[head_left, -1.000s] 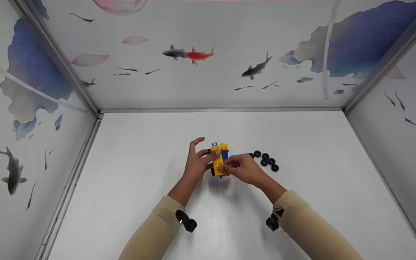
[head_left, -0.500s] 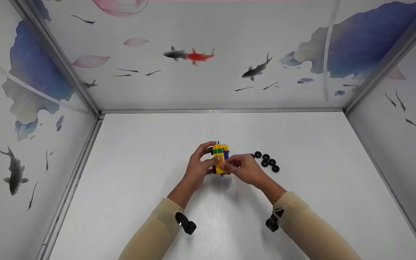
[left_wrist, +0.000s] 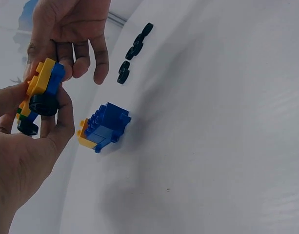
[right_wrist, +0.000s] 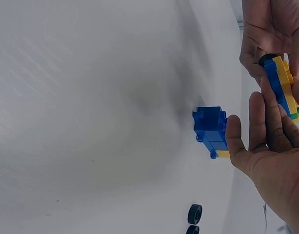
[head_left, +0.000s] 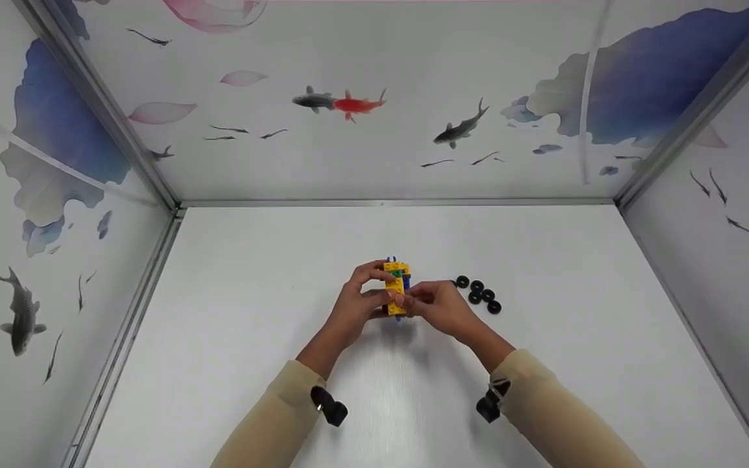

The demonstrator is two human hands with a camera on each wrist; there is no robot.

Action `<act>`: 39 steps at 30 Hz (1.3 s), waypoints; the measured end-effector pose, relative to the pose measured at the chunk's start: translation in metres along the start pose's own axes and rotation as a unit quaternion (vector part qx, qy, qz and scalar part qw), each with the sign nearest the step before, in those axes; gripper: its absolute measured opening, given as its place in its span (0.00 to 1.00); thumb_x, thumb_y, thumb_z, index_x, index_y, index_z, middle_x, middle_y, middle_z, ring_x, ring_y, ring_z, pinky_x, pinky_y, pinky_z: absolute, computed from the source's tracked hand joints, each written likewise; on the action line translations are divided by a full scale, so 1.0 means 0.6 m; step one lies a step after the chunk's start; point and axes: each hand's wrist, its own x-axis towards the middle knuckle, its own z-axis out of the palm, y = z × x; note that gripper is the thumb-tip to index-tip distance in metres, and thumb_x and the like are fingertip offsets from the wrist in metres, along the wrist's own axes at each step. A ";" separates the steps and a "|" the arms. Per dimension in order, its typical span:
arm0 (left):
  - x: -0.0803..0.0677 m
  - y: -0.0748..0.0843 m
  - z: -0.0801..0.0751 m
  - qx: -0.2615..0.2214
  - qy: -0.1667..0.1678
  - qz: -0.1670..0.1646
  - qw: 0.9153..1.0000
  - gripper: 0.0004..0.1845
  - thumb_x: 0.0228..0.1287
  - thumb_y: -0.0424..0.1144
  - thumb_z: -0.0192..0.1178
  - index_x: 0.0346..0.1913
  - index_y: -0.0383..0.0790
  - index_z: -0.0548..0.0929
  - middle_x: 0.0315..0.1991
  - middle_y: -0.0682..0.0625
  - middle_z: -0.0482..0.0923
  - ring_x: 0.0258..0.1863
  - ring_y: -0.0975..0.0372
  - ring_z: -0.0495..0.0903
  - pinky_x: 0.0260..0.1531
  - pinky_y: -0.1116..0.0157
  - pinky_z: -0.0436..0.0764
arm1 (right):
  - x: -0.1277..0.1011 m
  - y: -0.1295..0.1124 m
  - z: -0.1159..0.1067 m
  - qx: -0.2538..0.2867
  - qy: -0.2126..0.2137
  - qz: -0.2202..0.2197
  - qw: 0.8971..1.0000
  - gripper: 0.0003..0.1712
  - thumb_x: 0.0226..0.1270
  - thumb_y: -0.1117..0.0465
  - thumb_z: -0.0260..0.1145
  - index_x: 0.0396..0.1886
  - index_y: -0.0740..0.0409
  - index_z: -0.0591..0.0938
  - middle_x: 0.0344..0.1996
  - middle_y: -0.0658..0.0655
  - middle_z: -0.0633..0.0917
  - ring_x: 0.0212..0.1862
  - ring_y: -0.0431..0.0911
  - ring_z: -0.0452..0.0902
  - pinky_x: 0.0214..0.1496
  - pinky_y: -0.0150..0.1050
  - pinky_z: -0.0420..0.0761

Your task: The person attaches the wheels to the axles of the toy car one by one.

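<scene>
Both hands hold a small toy car of building blocks (head_left: 396, 308) over the middle of the table. It has a yellow top, a blue underside (right_wrist: 273, 80), a green piece near its far end and black wheels (left_wrist: 43, 105) on the side toward the left hand. My left hand (head_left: 350, 307) grips it from the left, thumb on the yellow top and fingers around the wheeled side. From the right, my right hand (head_left: 445, 305) pinches the near end between thumb and fingers. Below, a second blue and yellow block assembly (left_wrist: 108, 124) stands on the table, mostly hidden in the head view.
Several loose black wheels (head_left: 476, 286) lie on the white table (head_left: 251, 338) to the right of the hands. Printed walls enclose the table at the back (head_left: 381, 162), left and right. Each sleeve carries a small black camera (head_left: 330, 406) at the wrist.
The left index finger, raised a second ago, has come down onto the far end of the toy car. The green piece there has come into sight. The right hand keeps its pinch.
</scene>
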 end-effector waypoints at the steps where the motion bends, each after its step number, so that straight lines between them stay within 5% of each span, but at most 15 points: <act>1: -0.001 0.000 -0.001 0.001 -0.002 0.000 1.000 0.15 0.65 0.38 0.69 0.53 0.48 0.81 0.75 0.63 0.61 0.62 0.53 0.81 0.53 0.53 0.87 | 0.000 0.000 0.000 -0.002 -0.001 0.001 1.000 0.20 0.67 0.40 0.69 0.42 0.51 0.89 0.36 0.52 0.91 0.40 0.45 0.87 0.53 0.56 0.85; 13: -0.009 -0.003 -0.008 0.030 -0.040 0.009 0.999 0.27 0.57 0.37 0.75 0.61 0.52 0.80 0.76 0.70 0.55 0.64 0.53 0.77 0.56 0.59 0.85 | -0.006 -0.001 -0.001 0.010 0.003 0.005 1.000 0.18 0.69 0.43 0.68 0.45 0.52 0.89 0.38 0.53 0.91 0.41 0.46 0.86 0.54 0.57 0.85; 22: -0.010 -0.009 -0.009 0.052 -0.077 0.052 0.994 0.34 0.56 0.33 0.75 0.65 0.51 0.73 0.80 0.66 0.49 0.63 0.52 0.76 0.52 0.61 0.87 | -0.006 -0.008 -0.002 0.019 0.001 0.003 1.000 0.17 0.70 0.46 0.68 0.44 0.54 0.89 0.38 0.54 0.91 0.41 0.45 0.87 0.55 0.59 0.84; 30: -0.008 -0.015 -0.004 0.079 -0.053 0.070 0.993 0.34 0.53 0.34 0.78 0.61 0.56 0.74 0.78 0.71 0.52 0.60 0.54 0.78 0.56 0.61 0.85 | -0.005 -0.003 -0.002 0.010 0.003 0.010 1.000 0.18 0.69 0.44 0.68 0.45 0.52 0.89 0.39 0.53 0.91 0.41 0.45 0.87 0.54 0.53 0.86; 39: -0.009 -0.018 -0.013 0.076 -0.020 0.099 0.992 0.33 0.54 0.35 0.77 0.62 0.53 0.75 0.78 0.67 0.53 0.59 0.52 0.79 0.55 0.63 0.86 | -0.010 0.006 -0.019 -0.011 -0.003 -0.006 1.000 0.19 0.73 0.42 0.64 0.51 0.49 0.87 0.39 0.52 0.90 0.42 0.50 0.87 0.54 0.57 0.85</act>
